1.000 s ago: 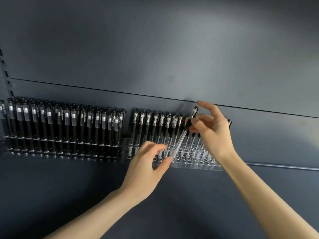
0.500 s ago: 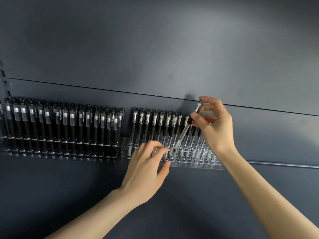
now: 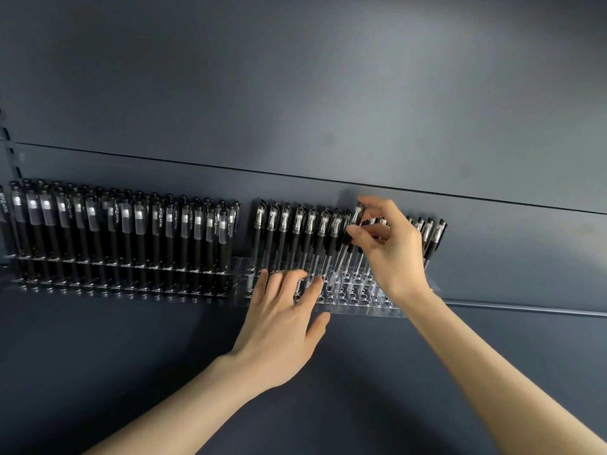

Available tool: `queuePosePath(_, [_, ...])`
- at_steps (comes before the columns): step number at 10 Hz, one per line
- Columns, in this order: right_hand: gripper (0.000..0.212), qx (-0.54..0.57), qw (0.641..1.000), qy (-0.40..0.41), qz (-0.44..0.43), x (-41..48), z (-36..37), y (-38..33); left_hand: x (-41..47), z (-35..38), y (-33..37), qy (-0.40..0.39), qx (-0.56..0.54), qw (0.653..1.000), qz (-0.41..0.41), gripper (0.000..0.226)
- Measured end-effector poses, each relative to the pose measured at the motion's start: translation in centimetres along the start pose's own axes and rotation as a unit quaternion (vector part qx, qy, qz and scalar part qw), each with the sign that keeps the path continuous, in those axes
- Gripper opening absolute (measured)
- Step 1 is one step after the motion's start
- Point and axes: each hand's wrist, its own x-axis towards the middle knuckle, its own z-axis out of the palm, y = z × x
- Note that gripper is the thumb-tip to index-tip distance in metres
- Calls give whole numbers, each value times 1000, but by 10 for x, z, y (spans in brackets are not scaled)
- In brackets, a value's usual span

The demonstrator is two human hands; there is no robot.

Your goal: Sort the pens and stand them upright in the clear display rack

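Both hands are at the clear display rack (image 3: pixel 358 305), which sits on a dark shelf against the wall panel. My right hand (image 3: pixel 391 254) pinches one pen (image 3: pixel 341 259) just under its cap between thumb and curled fingers. The pen leans, cap up and to the right, with its tip low among the empty holes near the rack's middle. Whether the tip is already in a hole I cannot tell. My left hand (image 3: pixel 279 320) is flat, its straight fingers resting on the rack's front edge and holding nothing.

Standing pens (image 3: pixel 297 224) fill the rack's left part, and a few more stand at its far right, partly behind my wrist. A second rack (image 3: pixel 131 284) further left looks full.

The risk is the lean. If I push down at this angle, the tip could skid off the rim of a hole or catch between two of them (the clear plastic makes the holes hard to read). The barrel would then shove the nearest upright pens sideways. If the left hand eased off, the light rack might slide under that push.
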Motion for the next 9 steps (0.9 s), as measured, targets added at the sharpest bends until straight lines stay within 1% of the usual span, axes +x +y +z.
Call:
queuePosePath(1, [35, -20, 999, -27, 6, -3, 2, 5, 0, -1, 0, -2, 0, 1000, 1, 58])
queuePosePath(2, [33, -49, 998, -37, -1, -5, 2, 5, 0, -1, 0, -1, -1, 1000, -1, 58])
queuePosePath(3, [32, -79, 996, -38, -23, -5, -1, 5, 0, 0, 0, 0, 5, 1000, -1, 58])
queuePosePath(5, [34, -110, 993, -31, -35, -6, -3, 8, -1, 1, -1, 2, 12, 1000, 4, 58])
queuePosePath(6, [36, -116, 992, -30, -39, -7, -3, 9, -2, 1, -1, 5, 8, 1000, 7, 58])
queuePosePath(7, [34, -114, 993, -23, -35, -9, -4, 7, -2, -1, -1, 7, -1, 1000, 8, 56])
queuePosePath(8, [27, -103, 994, -11, -32, -9, -6, 5, 0, -5, 0, 25, -38, 999, 4, 50])
queuePosePath(9, [20, -110, 994, -6, -27, -8, -10, -6, 4, -23, -2, 94, -65, 993, 18, 36])
